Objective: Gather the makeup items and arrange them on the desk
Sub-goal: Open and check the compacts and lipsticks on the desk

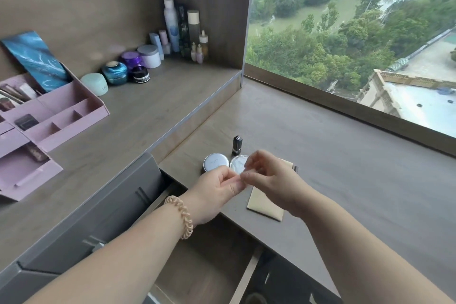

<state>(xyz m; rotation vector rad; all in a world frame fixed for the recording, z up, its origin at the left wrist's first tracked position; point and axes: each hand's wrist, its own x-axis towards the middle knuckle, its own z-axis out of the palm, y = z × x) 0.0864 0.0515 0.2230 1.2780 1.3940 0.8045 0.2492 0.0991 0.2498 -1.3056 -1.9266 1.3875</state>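
My left hand [218,192] and my right hand [269,180] meet just above the lower desk [345,180]. Their fingertips pinch together on something small and thin, too small to identify. Right behind the fingers lie a round silver compact [215,161] and a pale round disc [237,163], which the fingers partly hide. A black lipstick [237,144] stands upright just beyond the two. Under my right hand lies a flat tan pouch [265,207].
A drawer [204,261] is pulled open below my arms. On the raised shelf [148,111] to the left stand a pink organiser [56,116] with makeup and a row of jars and bottles [153,57]. A window [357,32] runs along the right.
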